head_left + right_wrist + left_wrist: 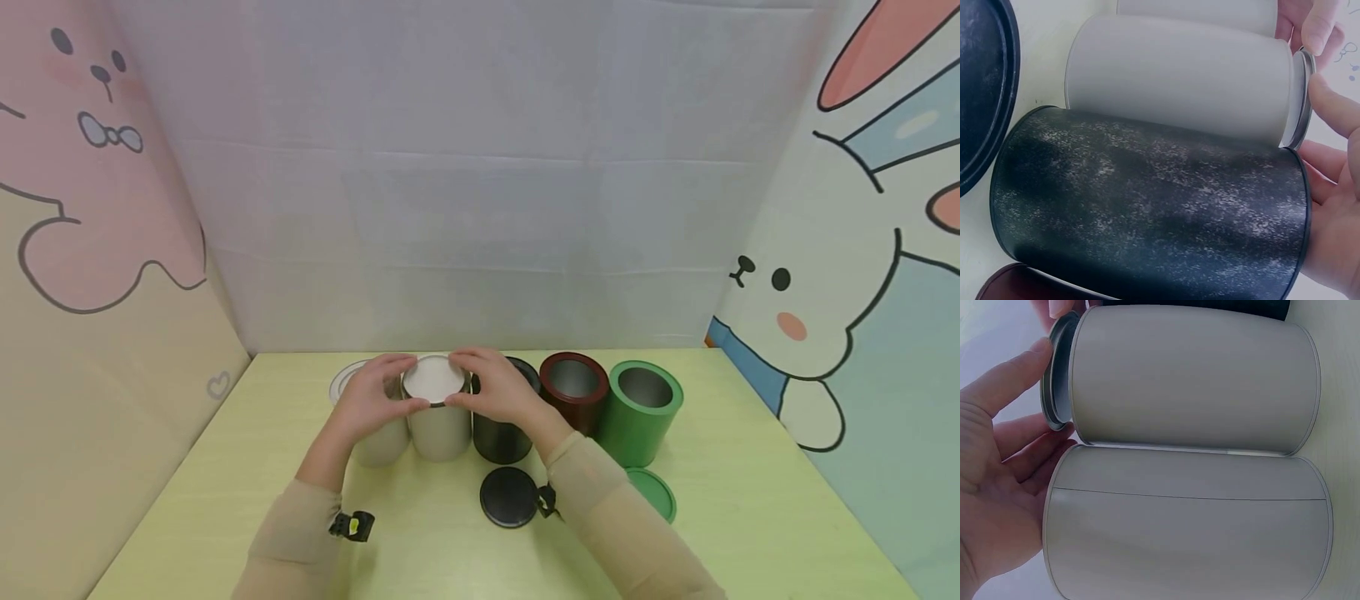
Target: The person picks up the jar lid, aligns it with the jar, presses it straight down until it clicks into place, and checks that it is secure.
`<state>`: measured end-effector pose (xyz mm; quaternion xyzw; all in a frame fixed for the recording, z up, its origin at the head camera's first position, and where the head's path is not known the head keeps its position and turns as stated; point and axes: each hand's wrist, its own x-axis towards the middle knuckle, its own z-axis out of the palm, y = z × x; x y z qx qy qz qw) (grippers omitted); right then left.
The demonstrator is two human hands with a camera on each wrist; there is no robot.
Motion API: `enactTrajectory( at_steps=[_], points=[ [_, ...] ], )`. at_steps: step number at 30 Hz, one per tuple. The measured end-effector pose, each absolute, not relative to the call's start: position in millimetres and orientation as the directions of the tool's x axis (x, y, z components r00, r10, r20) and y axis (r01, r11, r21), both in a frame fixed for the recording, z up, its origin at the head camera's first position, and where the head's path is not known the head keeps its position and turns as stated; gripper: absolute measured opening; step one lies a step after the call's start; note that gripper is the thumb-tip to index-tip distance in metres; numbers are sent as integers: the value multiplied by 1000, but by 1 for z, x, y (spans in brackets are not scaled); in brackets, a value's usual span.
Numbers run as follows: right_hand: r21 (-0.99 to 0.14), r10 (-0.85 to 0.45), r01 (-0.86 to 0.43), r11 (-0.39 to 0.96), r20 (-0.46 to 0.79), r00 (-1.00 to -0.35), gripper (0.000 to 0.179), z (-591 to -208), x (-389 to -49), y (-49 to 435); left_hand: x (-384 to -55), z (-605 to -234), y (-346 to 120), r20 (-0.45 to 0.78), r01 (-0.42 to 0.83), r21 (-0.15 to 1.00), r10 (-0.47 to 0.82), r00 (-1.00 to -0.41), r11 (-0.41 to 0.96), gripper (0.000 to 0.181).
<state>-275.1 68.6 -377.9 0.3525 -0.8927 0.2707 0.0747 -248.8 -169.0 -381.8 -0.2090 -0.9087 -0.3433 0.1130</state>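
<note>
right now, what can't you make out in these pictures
Head: parts of the white lid, behind the left hand and right hand.
Head: part of the black can, behind the right hand.
Head: part of the green lid, behind the right sleeve.
Right wrist: most of the dark red can, past the bottom edge.

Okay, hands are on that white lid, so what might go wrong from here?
The lid isn't flush with the white can beneath it, so it might jam crooked or slip. The left hand and right hand crowd the outer white can and the black can, which could get nudged.
</note>
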Motion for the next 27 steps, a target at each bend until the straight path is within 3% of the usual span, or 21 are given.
enactTrajectory(
  at_steps=[11,27],
  points=[
    [-430,-581,-630,647,257,-772,63,-379,-280,66,-256,-382,-167,310,455,558,334,-890,694,67],
    [-391,-622,-660,642,238,-746,59,-376,-281,66,-257,-381,-168,275,446,553,351,-895,703,66]
  ],
)
